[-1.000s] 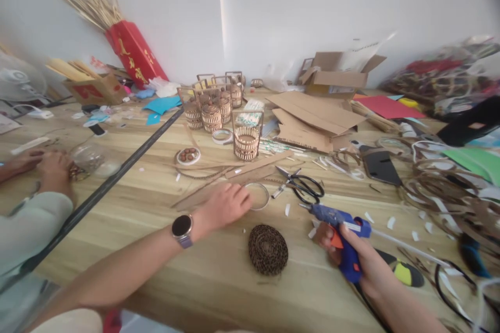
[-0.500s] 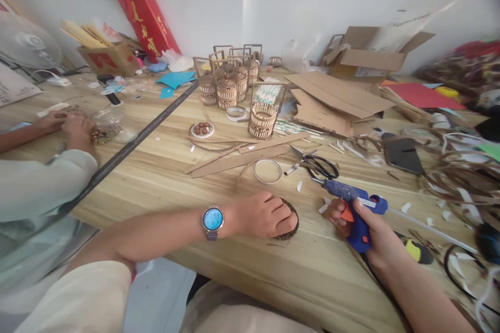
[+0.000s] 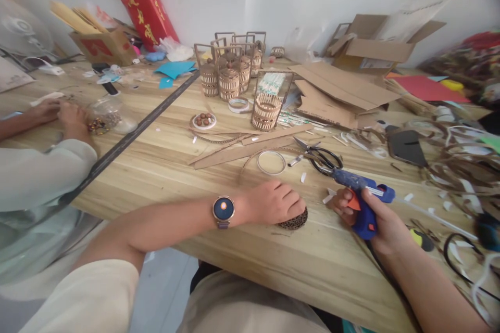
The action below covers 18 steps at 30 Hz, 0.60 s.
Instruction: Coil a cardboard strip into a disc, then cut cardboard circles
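Observation:
My left hand [image 3: 275, 202], with a watch on its wrist, lies curled over a round coil of rolled corrugated cardboard [image 3: 296, 221] on the wooden table [image 3: 156, 166]; only the coil's right edge shows under the fingers. My right hand [image 3: 375, 221] grips a blue hot glue gun [image 3: 361, 197] by its handle, a finger near the orange trigger, the nozzle pointing up-left and a glue stick poking from its back. The gun is a short way to the right of the coil.
Black scissors [image 3: 318, 157], a thin ring [image 3: 271, 162] and cardboard strips [image 3: 242, 148] lie just beyond my hands. Small cardboard baskets [image 3: 228, 80] stand further back, flat cardboard [image 3: 344, 88] and a box [image 3: 375, 44] at the right. Another person's hands [image 3: 64, 114] work at the left.
My left hand drew back from the thin ring and came down on the cardboard coil. The right hand has kept the glue gun, and the view has tilted down.

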Tool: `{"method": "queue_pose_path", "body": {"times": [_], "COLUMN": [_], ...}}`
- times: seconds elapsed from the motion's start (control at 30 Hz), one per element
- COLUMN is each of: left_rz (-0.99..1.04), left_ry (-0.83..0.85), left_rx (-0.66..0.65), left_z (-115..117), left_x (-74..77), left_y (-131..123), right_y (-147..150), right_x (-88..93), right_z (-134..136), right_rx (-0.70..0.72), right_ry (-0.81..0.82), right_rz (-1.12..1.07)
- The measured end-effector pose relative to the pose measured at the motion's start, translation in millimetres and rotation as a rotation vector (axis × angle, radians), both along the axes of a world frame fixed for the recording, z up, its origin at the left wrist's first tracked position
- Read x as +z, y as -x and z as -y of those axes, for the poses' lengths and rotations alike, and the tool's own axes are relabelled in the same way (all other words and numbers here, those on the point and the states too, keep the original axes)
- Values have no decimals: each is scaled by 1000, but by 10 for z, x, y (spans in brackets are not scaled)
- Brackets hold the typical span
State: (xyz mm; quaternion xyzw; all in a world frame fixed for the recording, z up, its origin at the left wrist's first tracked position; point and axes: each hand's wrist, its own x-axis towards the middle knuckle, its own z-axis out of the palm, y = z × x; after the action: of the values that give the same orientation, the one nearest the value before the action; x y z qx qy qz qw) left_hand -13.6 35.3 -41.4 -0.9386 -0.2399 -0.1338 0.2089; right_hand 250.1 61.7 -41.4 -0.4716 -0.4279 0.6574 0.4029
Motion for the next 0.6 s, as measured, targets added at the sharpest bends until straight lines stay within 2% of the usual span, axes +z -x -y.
{"method": "queue_pose_path", "body": {"times": [0.27, 0.6], "left_rz": [19, 14], "left_ry": [67, 193], "left_rx": [24, 48], "left_z": [-14, -10], "left_x": [29, 79], "left_y": [-19, -51], "right_y": [13, 9], "right_x": [62, 28], "right_z": [29, -23], "right_rx": [5, 17], "right_ry": [11, 31], "right_rz": [3, -50]}}
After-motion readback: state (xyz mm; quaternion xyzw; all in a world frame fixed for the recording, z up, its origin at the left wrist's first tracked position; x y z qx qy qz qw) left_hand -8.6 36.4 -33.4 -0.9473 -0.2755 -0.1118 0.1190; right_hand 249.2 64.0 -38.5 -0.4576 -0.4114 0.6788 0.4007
